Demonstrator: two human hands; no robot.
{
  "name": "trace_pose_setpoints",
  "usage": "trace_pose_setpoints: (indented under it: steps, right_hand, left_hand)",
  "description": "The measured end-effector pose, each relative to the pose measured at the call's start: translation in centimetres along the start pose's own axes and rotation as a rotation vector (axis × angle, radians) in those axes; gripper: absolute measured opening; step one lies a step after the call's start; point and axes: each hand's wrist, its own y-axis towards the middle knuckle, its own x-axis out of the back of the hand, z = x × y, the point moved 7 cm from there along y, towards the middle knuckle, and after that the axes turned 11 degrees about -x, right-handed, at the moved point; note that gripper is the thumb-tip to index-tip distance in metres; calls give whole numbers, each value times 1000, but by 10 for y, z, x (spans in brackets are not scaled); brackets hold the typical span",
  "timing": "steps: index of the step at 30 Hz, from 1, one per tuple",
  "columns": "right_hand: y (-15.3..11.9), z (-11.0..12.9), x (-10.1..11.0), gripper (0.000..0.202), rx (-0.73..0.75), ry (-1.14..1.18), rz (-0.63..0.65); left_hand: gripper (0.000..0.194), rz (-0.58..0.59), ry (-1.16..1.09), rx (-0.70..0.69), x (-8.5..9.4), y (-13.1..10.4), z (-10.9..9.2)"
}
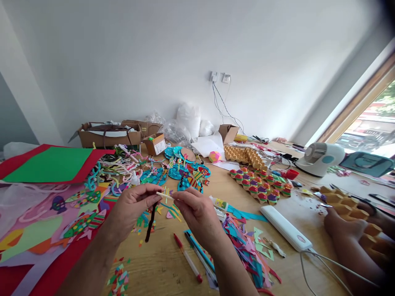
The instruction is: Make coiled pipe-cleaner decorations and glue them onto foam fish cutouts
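A thin pale stick (165, 195) stretches between my two hands above the middle of the table. My left hand (138, 201) pinches its left end, and a dark brown fuzzy strip (150, 225) hangs down from those fingers. At the stick's right end, my right hand (193, 207) holds it between thumb and fingers. Below my hands lie a red pen (187, 258) and further pens (200, 257). Behind them are blue decorated paper pieces with colourful paper fish (196, 176).
Red and green sheets (51, 164) lie left, near pipe cleaners (123, 164). Rightward are a painted egg tray (261, 185), paper strips (243, 246), a white power strip (285, 227) and a fan (321, 158). Another person's hands (345, 226) hold an egg carton (347, 205).
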Motion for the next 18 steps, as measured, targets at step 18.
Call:
trace_pose_setpoints:
  steps: [18]
  right_hand:
    - [2, -7, -4, 20, 0, -4, -5]
  left_hand:
    - [22, 28, 86, -23, 4, -1, -3]
